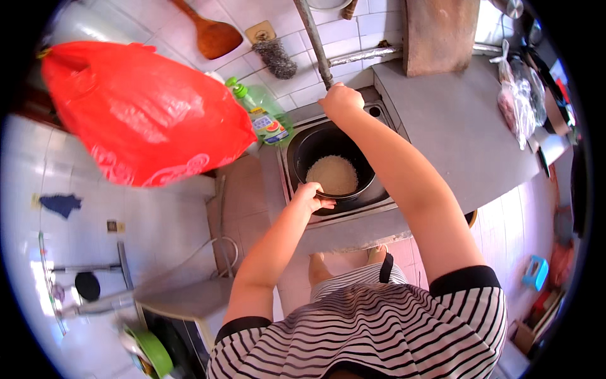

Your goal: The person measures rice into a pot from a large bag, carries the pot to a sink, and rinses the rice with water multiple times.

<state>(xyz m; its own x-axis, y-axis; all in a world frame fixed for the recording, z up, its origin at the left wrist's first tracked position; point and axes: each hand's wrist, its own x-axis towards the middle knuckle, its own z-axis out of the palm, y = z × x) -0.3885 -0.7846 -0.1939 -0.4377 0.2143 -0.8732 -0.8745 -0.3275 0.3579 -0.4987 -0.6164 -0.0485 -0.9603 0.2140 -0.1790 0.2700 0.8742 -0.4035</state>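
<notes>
A dark round pot (299,158) stands in the metal sink (287,187) in front of me, with white rice grains (332,174) covering its bottom. My left hand (312,198) grips the near left rim of the pot, thumb inside and fingers under the outside. Beyond the pot, my right hand (344,102) is closed around something by the wall, at the lower end of a vertical pipe (313,40); the hand hides what it holds, perhaps a tap. I cannot make out any running water.
A red plastic bag (147,113) hangs at upper left, close to a green pump bottle of dish soap (267,121). A steel-wool scrubber (277,59) and a wooden spatula (215,38) hang on the tiled wall. Right of the sink, a wooden board (440,35) leans above the grey counter (454,132).
</notes>
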